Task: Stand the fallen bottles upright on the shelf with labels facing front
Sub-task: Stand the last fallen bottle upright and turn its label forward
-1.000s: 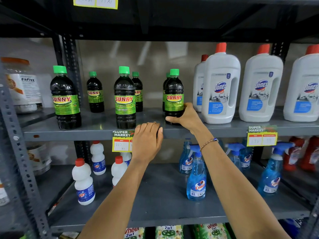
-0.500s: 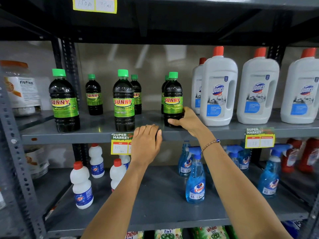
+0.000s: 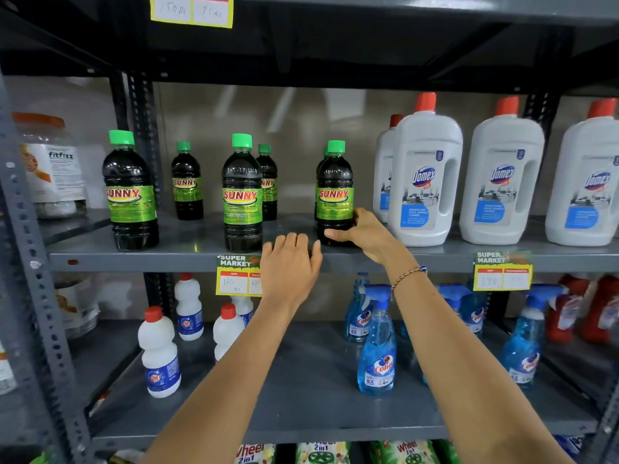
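Observation:
Several dark Sunny bottles with green caps stand upright on the grey shelf (image 3: 187, 254), labels to the front. My right hand (image 3: 363, 234) grips the lower part of the rightmost Sunny bottle (image 3: 334, 192), thumb across its front near the base. That bottle stands upright with another bottle mostly hidden behind it. My left hand (image 3: 289, 266) rests with its fingers on the shelf's front edge, holding nothing, between that bottle and the middle front Sunny bottle (image 3: 243, 192). A further Sunny bottle (image 3: 130, 190) stands at the front left.
White Domex jugs (image 3: 425, 175) with red caps stand close to the right of the gripped bottle. A jar (image 3: 53, 165) sits at far left. Below are small white bottles (image 3: 160, 353) and blue Colin sprayers (image 3: 376, 343). Price tags (image 3: 236, 276) hang on the shelf edge.
The view has shifted slightly upward. My right hand has kept its hold on the rightmost Sunny bottle, and my left hand has stayed on the shelf edge.

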Demonstrator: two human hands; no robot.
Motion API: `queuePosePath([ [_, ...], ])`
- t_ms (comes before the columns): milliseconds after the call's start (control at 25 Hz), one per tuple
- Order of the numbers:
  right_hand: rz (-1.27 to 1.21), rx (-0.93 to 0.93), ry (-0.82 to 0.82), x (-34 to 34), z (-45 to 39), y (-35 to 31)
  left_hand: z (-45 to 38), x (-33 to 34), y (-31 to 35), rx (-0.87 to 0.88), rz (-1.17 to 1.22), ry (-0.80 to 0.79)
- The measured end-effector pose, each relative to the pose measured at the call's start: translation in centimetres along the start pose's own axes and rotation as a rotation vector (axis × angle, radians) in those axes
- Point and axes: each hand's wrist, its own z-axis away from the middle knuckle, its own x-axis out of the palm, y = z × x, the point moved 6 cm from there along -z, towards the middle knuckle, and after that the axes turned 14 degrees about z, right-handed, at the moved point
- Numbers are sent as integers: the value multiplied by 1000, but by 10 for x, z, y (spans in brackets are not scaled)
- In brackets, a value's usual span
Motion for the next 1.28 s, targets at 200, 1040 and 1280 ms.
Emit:
queuePosePath([
  [200, -69, 10, 23, -18, 8, 8, -45, 14, -8, -188, 273, -378],
  [1040, 28, -50, 87, -25, 35, 5, -36, 2, 6, -363, 850, -418],
  [1280, 3, -63, 92, -24, 40, 4, -30, -3, 2, -392, 860, -394],
])
